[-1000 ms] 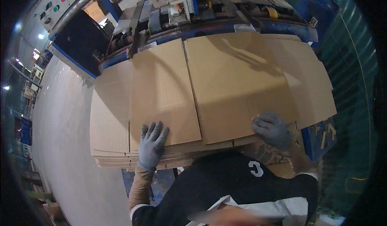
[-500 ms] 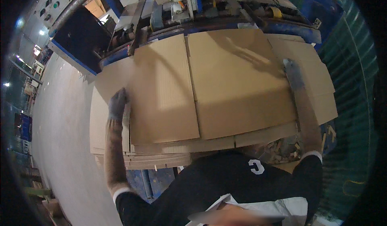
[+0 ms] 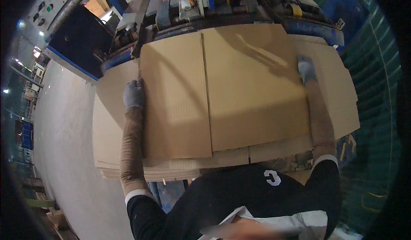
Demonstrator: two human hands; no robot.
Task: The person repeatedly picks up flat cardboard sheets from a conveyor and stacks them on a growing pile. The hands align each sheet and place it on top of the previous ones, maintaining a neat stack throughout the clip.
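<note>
A flat brown cardboard sheet (image 3: 252, 90) with a slot running down its middle lies on top of a stack of cardboard sheets (image 3: 112, 124). At its left edge is my left hand (image 3: 134, 95), in a grey glove, with the fingers curled closed round the edge. My right hand (image 3: 306, 70), gloved the same way, is closed at the sheet's right edge. The undersides of both grips are hidden. Shadows fall across the top sheet.
Beyond the stack stands a machine with a blue frame (image 3: 317, 32) and metal bars. A control panel (image 3: 52, 2) with buttons is at the far left. Cardboard scraps (image 3: 299, 161) lie near my right forearm. A green corrugated wall (image 3: 376, 94) rises on the right.
My left hand has moved right and slightly farther away, to the top sheet's left edge. My right hand has shifted slightly left along with the sheet's right edge. The view has shifted slightly.
</note>
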